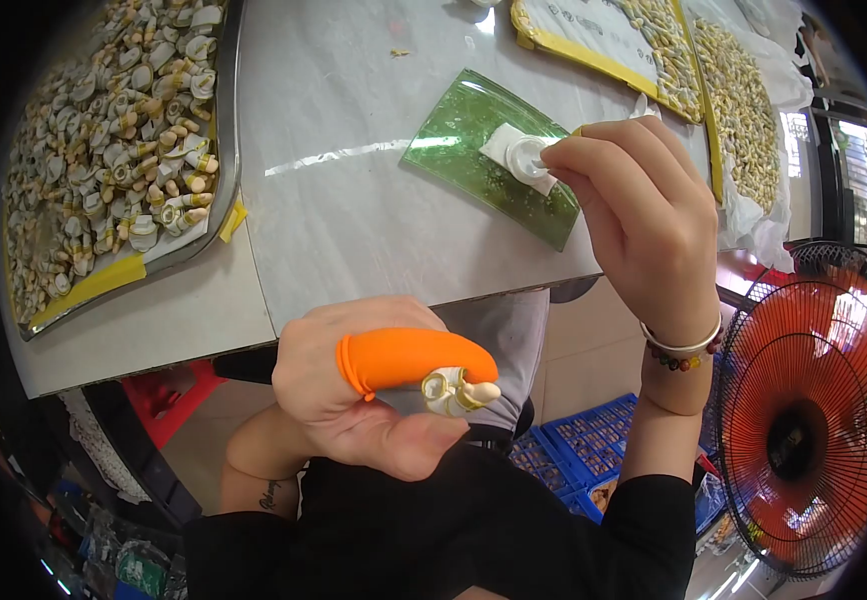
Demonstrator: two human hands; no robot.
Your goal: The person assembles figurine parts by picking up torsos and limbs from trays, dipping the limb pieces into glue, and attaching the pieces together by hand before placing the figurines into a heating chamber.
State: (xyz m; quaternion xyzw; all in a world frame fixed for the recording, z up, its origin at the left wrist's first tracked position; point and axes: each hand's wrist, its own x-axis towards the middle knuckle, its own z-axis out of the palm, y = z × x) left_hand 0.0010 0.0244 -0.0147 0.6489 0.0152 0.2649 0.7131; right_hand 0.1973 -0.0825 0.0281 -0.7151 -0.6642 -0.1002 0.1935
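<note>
My left hand [364,385] is in front of the table edge, an orange finger cover [414,358] over its index finger. Between that finger and the thumb it pinches a small white figurine [451,391] with yellowish trim. My right hand [644,200] is over the right side of a green glass plate [464,130], fingers pinched together at a small round white dish [527,158]. Whatever the fingertips hold there is too small to make out. Under the dish lies a folded white pad [499,142], on the plate.
A large tray of small painted pieces [114,130] stands at the left of the table [334,230]. More yellow-edged trays [594,55] lie at the back right. An orange fan [804,430] stands at the right, and blue crates [589,440] are on the floor.
</note>
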